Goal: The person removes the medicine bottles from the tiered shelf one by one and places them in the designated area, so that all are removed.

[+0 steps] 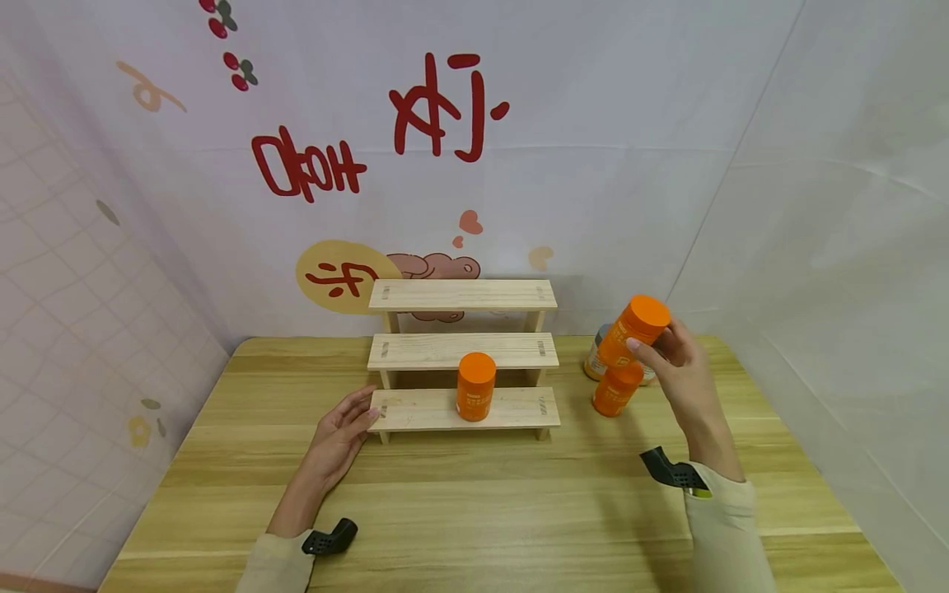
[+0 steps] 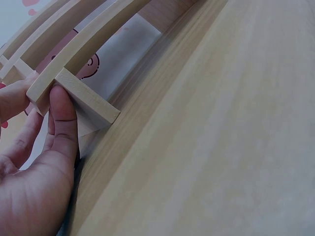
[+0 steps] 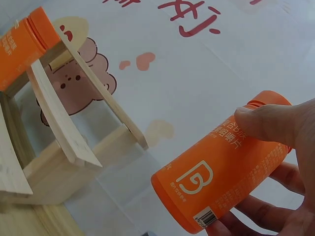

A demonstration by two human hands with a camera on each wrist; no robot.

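My right hand (image 1: 684, 372) grips an orange pill bottle (image 1: 630, 336) by its upper part and holds it tilted above the table. In the right wrist view the thumb lies across the label side of that bottle (image 3: 221, 167), with fingers beneath. My left hand (image 1: 343, 438) pinches the left end of the lowest step of a three-tier wooden display stand (image 1: 423, 409). The left wrist view shows fingers at the corner of that step (image 2: 64, 64). One orange bottle (image 1: 475, 391) stands upright on the lowest step, right of its middle.
Another orange bottle (image 1: 615, 394) stands on the wood-grain table (image 1: 474, 494) below the held one. A grey-lidded jar (image 1: 594, 364) stands behind it, partly hidden. White printed cloth (image 1: 630, 165) hangs behind the stand and along both sides.
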